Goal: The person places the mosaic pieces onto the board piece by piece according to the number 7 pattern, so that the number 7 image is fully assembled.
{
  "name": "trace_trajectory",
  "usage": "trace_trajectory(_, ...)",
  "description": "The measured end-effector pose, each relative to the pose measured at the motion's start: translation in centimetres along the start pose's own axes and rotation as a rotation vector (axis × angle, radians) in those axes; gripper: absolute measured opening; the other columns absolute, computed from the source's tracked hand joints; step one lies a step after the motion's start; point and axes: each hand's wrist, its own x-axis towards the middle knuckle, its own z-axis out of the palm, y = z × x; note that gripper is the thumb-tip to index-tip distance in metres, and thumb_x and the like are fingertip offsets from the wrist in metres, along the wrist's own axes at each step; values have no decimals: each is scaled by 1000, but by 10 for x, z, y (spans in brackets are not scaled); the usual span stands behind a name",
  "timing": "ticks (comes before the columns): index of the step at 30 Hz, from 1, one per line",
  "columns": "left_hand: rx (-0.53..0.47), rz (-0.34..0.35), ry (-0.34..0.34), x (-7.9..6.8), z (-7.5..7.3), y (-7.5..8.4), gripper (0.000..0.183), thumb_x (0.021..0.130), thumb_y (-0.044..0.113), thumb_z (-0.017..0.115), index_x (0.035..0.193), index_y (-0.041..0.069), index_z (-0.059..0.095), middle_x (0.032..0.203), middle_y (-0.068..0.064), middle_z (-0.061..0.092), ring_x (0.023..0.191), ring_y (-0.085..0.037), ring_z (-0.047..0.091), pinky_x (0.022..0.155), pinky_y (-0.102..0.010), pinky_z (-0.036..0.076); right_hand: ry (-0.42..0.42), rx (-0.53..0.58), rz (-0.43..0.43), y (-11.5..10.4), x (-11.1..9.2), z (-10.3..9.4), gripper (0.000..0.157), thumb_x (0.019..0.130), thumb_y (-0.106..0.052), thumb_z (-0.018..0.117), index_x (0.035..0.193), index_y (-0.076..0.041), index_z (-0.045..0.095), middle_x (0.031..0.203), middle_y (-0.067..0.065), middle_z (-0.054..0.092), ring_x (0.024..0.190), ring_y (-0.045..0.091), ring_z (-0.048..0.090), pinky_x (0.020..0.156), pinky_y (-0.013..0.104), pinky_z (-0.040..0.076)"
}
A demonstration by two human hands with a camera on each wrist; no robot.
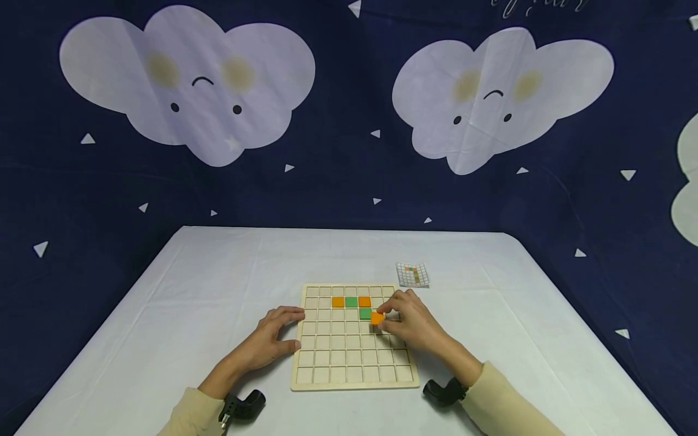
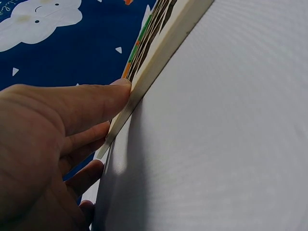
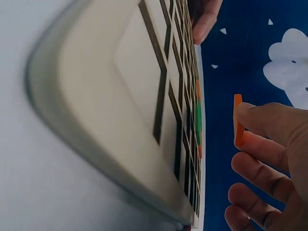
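My right hand [image 1: 411, 321] pinches an orange tile [image 1: 377, 318] between thumb and finger above the board [image 1: 354, 386], toward two o'clock from its middle, while my left hand [image 1: 272, 333], fingers loosely extended, touches the nine-o'clock edge. A small grid card [image 1: 412, 275] lies just beyond the one-o'clock corner.

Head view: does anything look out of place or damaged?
The white cloud prints on the dark blue backdrop look odd: they appear upside down, mouths above eyes. On the pale wooden grid board, nothing seems askew or damaged; the square orange tile above it is pinched by the right hand.
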Motion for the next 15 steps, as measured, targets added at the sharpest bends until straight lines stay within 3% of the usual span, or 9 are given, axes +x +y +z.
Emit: trace_trajectory(15, -8, -4, -3, 0, 0, 0, 53, 79, 14, 72, 129, 7, 55, 140, -4, 47, 137, -31, 31, 109, -59, 20, -15, -30, -17, -4, 4, 11, 21, 76, -23, 74, 96, -17, 72, 90, -7, 60, 83, 7, 39, 76, 26, 35)
